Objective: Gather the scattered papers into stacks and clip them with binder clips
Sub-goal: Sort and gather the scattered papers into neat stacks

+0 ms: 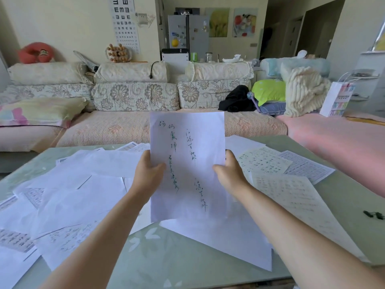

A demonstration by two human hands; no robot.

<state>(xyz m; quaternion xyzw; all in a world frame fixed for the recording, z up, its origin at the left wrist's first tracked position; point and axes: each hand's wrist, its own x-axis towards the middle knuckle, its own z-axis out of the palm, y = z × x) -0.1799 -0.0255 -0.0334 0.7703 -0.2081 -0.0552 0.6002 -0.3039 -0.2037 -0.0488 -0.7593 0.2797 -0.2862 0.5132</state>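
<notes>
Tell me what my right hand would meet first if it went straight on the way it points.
The handwritten sheet that the right hand pinches by its edge; past it, probably the sofa, though depth is unclear.

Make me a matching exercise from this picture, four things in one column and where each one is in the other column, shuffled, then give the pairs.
1 handwritten sheet
2 dark clips
3 red plush pillow
4 white paper bag

A on the sofa back, far left
B held by the left hand and right hand
C standing far right, beyond the table
D on the table near its right edge

Pairs: 1-B, 2-D, 3-A, 4-C
</notes>
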